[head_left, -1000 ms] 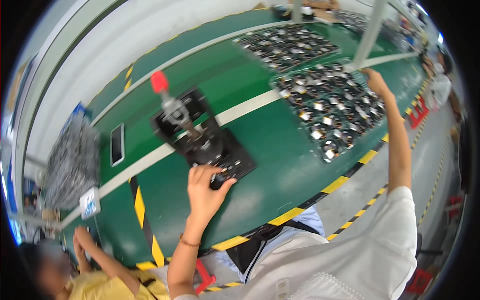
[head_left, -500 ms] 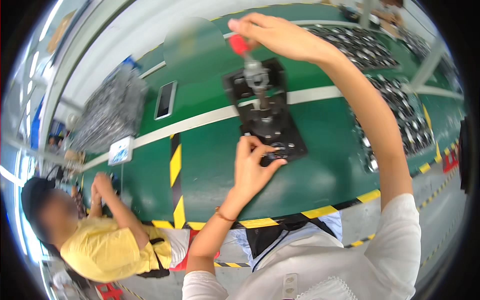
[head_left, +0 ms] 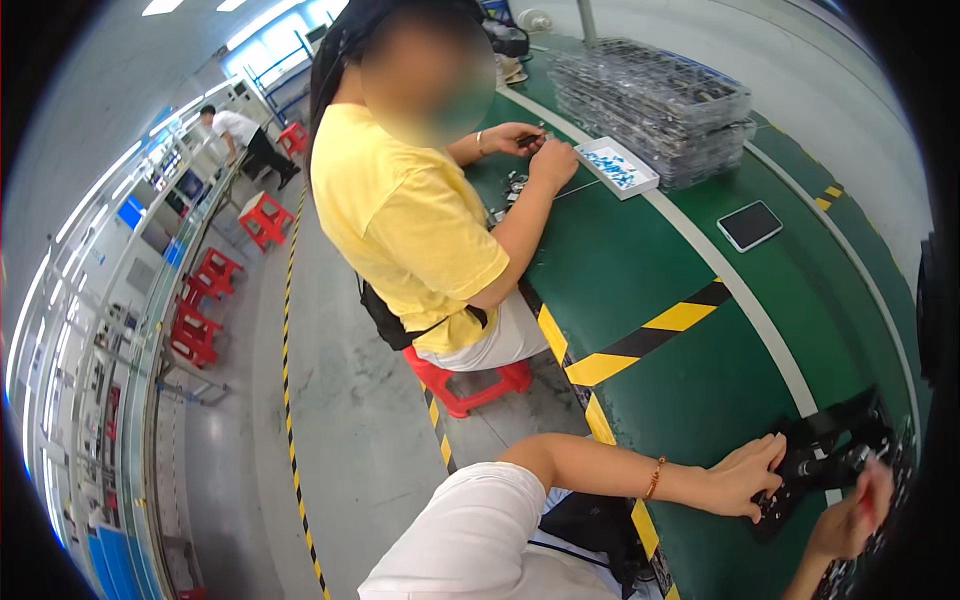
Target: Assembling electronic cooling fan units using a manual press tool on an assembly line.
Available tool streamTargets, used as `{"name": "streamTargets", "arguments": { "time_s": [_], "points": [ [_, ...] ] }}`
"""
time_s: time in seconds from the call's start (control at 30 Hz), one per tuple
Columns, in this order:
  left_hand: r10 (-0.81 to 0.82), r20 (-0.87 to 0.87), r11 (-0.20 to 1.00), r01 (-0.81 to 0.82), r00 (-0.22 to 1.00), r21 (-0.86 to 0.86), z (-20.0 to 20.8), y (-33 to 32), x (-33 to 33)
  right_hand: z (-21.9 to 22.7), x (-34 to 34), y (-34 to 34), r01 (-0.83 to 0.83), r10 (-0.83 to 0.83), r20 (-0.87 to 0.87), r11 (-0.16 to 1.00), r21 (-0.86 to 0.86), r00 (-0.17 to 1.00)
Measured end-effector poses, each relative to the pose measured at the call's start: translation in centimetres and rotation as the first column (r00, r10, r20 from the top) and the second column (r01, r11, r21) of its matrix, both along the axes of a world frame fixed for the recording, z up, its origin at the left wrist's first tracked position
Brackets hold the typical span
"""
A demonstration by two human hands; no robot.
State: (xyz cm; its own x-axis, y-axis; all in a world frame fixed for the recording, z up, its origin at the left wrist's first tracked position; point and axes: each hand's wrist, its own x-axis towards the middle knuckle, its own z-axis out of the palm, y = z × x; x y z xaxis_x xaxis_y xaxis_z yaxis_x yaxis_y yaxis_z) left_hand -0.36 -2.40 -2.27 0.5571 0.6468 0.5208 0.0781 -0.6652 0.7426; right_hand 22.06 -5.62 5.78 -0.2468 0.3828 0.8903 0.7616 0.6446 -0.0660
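Observation:
At the lower right of the bench stands a small black toggle press (head_left: 838,418) with a red handle (head_left: 866,503). My left hand (head_left: 742,478) is at the near end of its base, fingers bent and closed together over that end; what they hold, if anything, is hidden. The fingers of my right hand (head_left: 845,525) are wrapped round the red handle, slightly blurred, at the picture's edge. Any part under the press head is too dark and covered to make out.
A co-worker in a yellow shirt (head_left: 405,225) sits to the left, handling a small dark part. Beyond are a white tray (head_left: 648,186) of small blue pieces, stacked clear plastic trays (head_left: 650,110) and a phone (head_left: 750,226). Yellow-black tape (head_left: 650,335) crosses the green bench.
The view has swung left, so the press now appears at the lower right. My right hand went from open-fingered at the raised red handle to wrapped round it, lower down. My left hand stays at the base.

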Motion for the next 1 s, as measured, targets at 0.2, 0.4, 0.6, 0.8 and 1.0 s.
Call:
{"name": "streamTargets", "arguments": {
  "time_s": [0.2, 0.4, 0.6, 0.8, 1.0],
  "points": [
    [-0.030, 0.046, 0.998, 0.028, 0.999, 0.050, -0.9, 0.7, 1.3, -1.4, -3.4, -2.8, 0.151, -0.146, 0.247, 0.989, 0.001, 0.958],
    [-0.015, 0.145, 0.988, -0.008, 0.989, 0.155, -0.9, 1.4, 0.8, -3.6, -5.8, -4.0, 0.216, -0.229, -0.119, 0.970, -0.113, 0.966],
    [0.190, 0.332, 0.929, -0.278, 0.924, 0.244, -0.1, 3.6, 1.2, -10.2, -0.2, -4.5, 0.190, -0.258, -0.318, 0.954, -0.231, 0.912],
    [0.351, 0.233, 0.895, -0.398, 0.907, 0.201, -2.0, 5.4, 2.1, -8.4, -4.0, -2.6, 0.176, -0.325, -0.217, 0.840, -0.513, 0.920],
    [0.352, 0.168, 0.899, -0.382, 0.921, 0.214, -3.2, 5.8, 3.0, -6.3, -5.9, -4.4, 0.195, -0.367, -0.120, 0.712, -0.675, 0.923]
  ]
}}
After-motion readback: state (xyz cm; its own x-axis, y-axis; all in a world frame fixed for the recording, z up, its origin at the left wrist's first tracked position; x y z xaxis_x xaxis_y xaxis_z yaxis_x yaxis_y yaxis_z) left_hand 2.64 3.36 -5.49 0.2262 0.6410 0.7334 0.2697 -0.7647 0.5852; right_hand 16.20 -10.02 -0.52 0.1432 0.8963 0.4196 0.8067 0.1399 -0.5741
